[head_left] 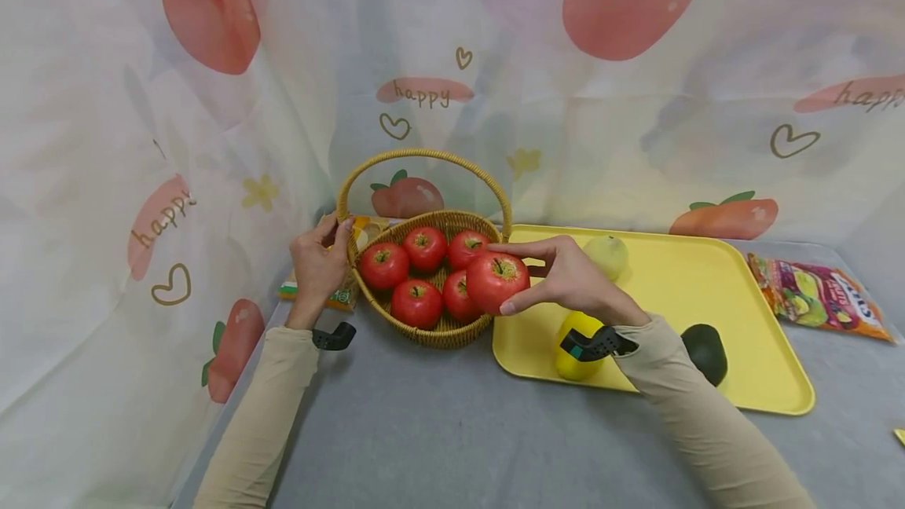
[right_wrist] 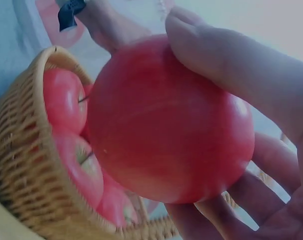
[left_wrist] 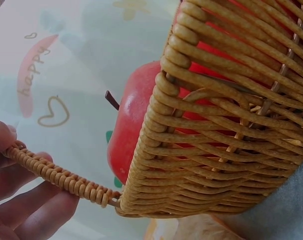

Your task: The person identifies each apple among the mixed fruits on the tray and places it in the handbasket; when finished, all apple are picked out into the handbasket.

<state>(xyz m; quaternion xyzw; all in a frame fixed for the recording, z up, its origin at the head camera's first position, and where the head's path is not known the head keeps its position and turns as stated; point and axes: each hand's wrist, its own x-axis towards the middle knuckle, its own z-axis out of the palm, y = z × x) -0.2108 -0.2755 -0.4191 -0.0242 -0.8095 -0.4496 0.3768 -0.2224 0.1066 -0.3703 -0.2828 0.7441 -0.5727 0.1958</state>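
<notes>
A wicker basket point(head_left: 441, 338) with several red apples point(head_left: 417, 304) in it stands near the back of the table. My left hand point(head_left: 318, 261) holds the left side of its arched handle point(head_left: 424, 154); in the left wrist view, thumb and fingers close round the woven handle point(left_wrist: 56, 175). At the basket's right side, my right hand point(head_left: 573, 277) grips another red apple point(head_left: 498, 283) between thumb and fingers, over the rim. The right wrist view has this apple point(right_wrist: 166, 125) up close, beside the basket wall point(right_wrist: 21, 150). Its underside contact with the other apples cannot be told.
Right of the basket lies a yellow tray point(head_left: 672, 289) bearing a pale green round fruit point(head_left: 606, 256), a yellow fruit point(head_left: 578, 366) partly behind my wrist and a dark green avocado point(head_left: 707, 353). A snack bag point(head_left: 820, 297) lies beyond it. Packages point(head_left: 342, 298) sit behind my left hand.
</notes>
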